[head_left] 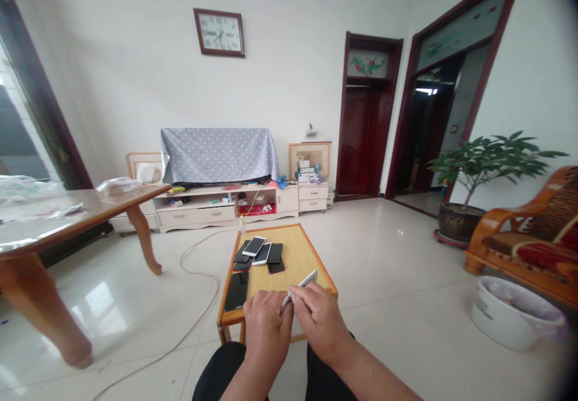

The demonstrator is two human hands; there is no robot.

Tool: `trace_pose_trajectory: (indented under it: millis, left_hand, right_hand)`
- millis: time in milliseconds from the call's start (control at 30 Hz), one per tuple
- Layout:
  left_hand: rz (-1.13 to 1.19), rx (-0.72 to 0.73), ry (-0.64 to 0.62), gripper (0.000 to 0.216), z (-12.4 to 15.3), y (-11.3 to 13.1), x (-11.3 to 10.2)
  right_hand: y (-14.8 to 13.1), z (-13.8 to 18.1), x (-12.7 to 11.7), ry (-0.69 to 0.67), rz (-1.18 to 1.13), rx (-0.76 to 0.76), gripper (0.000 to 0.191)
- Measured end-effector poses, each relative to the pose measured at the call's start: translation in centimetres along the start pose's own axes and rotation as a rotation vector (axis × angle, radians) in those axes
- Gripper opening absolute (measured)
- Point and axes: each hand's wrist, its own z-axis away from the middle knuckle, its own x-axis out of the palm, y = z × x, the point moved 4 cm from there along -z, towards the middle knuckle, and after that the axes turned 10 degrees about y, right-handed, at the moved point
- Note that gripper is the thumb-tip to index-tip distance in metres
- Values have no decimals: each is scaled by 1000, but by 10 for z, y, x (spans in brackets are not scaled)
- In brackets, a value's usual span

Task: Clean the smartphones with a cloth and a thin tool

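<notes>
While gripped near the table (pixel 289 238): phone (pixel 309 278), by left hand (pixel 268 320), right hand (pixel 320 317), fingers curled.
Other phones (pixel 236 291): left untouched on table.

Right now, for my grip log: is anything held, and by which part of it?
A slim phone-like device: left hand and right hand grip its near end; far end protrudes.

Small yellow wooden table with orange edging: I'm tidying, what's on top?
Overlapping flat black and white phones, a black rectangular slab, a small pale bottle at the far-left corner. Anything behind the left hand and right hand is hidden.
</notes>
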Motion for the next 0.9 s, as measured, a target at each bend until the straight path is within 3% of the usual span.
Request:
trace_pose_trajectory:
  millis: [167,367,567,767,900]
  left_hand:
    - [-9,-8,1,18,2,-2,0]
    - [-34,-17,1,18,7,-7,3]
    - [-18,3,24,18,8,-6,0]
    - [-21,12,-13,19,9,-4,2]
    - [-23,22,3,19,7,-3,-3]
  right_hand:
    - [14,-7,-7,108,103,76,29]
    - [-8,8,12,-70,43,-4,27]
    - [32,-9,-1,112,85,180,25]
    - [9,4,12,-9,-7,71,25]
    - [29,-6,0,82,46,156,27]
